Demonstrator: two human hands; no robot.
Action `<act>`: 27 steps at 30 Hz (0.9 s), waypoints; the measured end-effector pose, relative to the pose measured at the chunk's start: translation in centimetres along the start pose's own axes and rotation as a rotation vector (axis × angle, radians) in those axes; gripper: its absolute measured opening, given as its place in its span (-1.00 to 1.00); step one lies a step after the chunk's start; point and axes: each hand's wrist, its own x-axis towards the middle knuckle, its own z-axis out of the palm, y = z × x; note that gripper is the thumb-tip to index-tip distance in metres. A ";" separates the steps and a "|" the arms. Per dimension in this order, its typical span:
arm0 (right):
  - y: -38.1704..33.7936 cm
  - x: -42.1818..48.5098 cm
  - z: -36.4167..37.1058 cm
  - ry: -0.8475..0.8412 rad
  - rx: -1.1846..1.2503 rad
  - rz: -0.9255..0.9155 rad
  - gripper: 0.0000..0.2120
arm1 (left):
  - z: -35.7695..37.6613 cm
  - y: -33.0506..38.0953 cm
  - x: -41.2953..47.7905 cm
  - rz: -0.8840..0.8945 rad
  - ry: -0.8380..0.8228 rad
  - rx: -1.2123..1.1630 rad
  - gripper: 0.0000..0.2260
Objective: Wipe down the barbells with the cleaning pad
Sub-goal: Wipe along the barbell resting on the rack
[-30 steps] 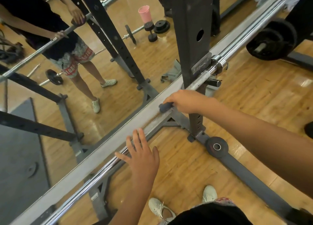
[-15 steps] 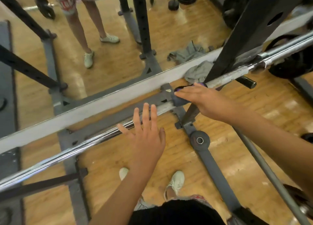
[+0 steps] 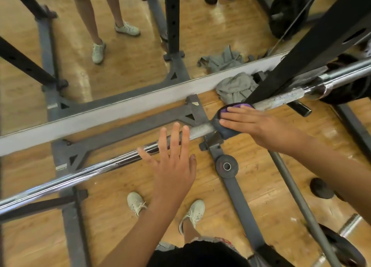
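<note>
Over gym flooring (image 3: 112, 216), flat right hand (image 3: 259, 126) presses cleaning pad (image 3: 226, 131) on barbell (image 3: 96, 171), left hand (image 3: 174, 166) splayed empty; ungripped pad may slip.

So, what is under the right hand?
The cleaning pad, dark with a purple patch, lies under the right hand, wrapped over the barbell. The bar beneath the pad is covered.
</note>
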 end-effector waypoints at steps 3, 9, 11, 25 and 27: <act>-0.6 0.3 -0.6 0.027 0.015 0.059 -0.04 | 0.1 0.0 0.0 -0.009 0.012 0.003 -0.28; -1.7 1.9 0.3 0.003 0.136 0.045 -0.10 | -0.3 0.1 0.1 -0.011 -0.002 0.006 -0.29; -0.1 0.8 -1.3 0.000 0.137 0.146 -0.17 | -0.5 0.2 0.1 -0.012 -0.014 -0.004 -0.31; -8.5 2.2 7.5 0.580 0.187 0.584 -0.28 | -2.3 0.2 0.2 -0.016 -0.168 -0.064 -0.27; -10.5 4.5 8.2 0.725 0.388 0.769 -0.30 | -2.8 0.0 0.2 0.004 -0.215 -0.087 -0.25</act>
